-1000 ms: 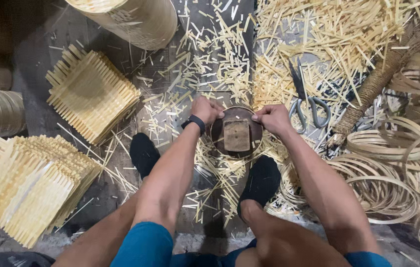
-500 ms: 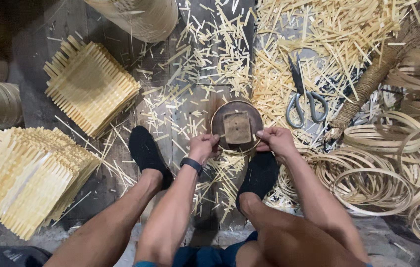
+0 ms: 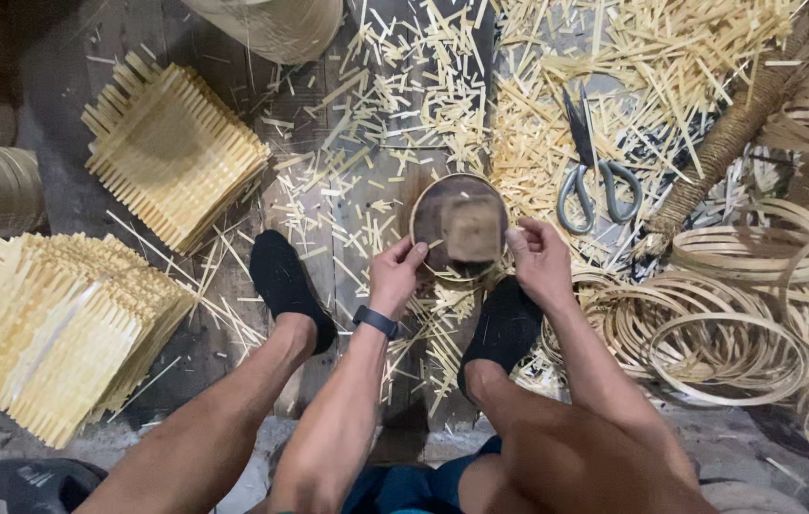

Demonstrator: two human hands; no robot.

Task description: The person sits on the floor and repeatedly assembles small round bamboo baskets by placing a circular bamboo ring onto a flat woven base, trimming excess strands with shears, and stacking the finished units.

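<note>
A small round bamboo-rimmed frame (image 3: 438,214) with a dark middle and a square woven patch inside sits between my feet. My left hand (image 3: 393,274), with a dark wristband, grips its lower left rim. My right hand (image 3: 542,262) grips its right rim. Both hands hold it just above the wooden floor, between my two black-socked feet (image 3: 285,281).
Grey-handled scissors (image 3: 587,171) lie among bamboo offcuts to the right of the frame. Loose bamboo rings (image 3: 728,347) pile at the right. Stacks of woven bamboo squares (image 3: 171,152) lie at the left, with a larger stack (image 3: 52,328) nearer. A woven cylinder (image 3: 276,24) stands at the top.
My hands and the round frame have come nearer to me, and both hands have slid to the frame's lower rim. The view has shifted slightly.
</note>
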